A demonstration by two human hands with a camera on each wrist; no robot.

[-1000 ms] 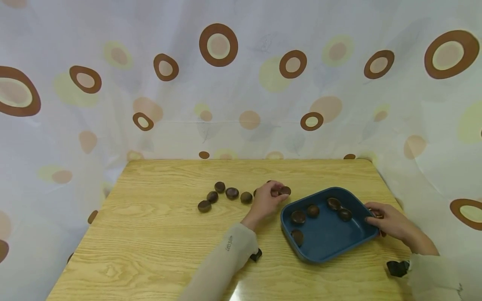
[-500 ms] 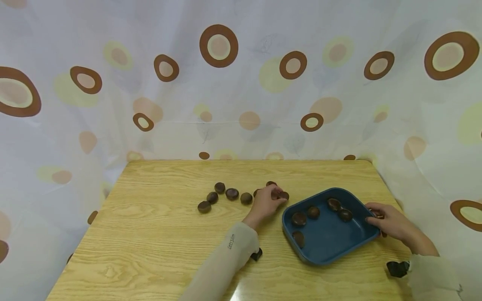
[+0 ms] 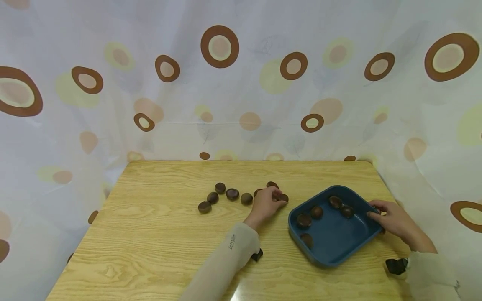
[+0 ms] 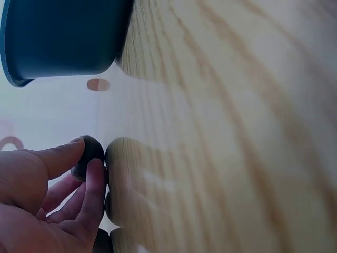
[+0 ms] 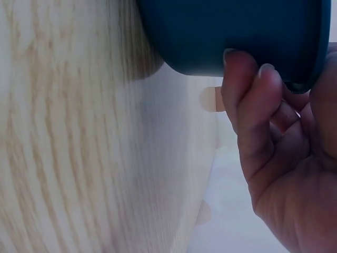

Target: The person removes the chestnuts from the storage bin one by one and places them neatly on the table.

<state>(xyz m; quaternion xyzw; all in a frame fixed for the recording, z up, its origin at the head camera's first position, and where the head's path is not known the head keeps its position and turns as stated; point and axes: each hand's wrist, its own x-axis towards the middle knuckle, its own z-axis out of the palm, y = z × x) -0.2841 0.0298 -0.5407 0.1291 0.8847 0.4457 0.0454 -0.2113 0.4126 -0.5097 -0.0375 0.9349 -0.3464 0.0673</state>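
Observation:
My left hand (image 3: 265, 205) pinches a dark brown chestnut (image 4: 90, 153) between thumb and fingers, low over the tabletop in the left wrist view. Other chestnuts lie close by, one just beyond the fingers (image 3: 272, 184) and others partly hidden behind the hand. My right hand (image 3: 393, 219) grips the right-hand corner of a blue rectangular tray (image 3: 339, 260), thumb over the rim and fingers against the outer wall. Inside the tray sit several chestnuts (image 3: 304, 220), near its left and far sides. The right wrist view shows the fingers (image 5: 258, 100) under the rim.
Left of my left hand, several more chestnuts (image 3: 232, 194) form a bent line on the wooden table (image 3: 150, 242). A patterned white curtain (image 3: 248, 92) hangs behind the table and along both sides.
The left hand has brought its chestnut slightly nearer and lower, uncovering one behind it. The tray has shifted a little to the right and turned slightly in the right hand's grip.

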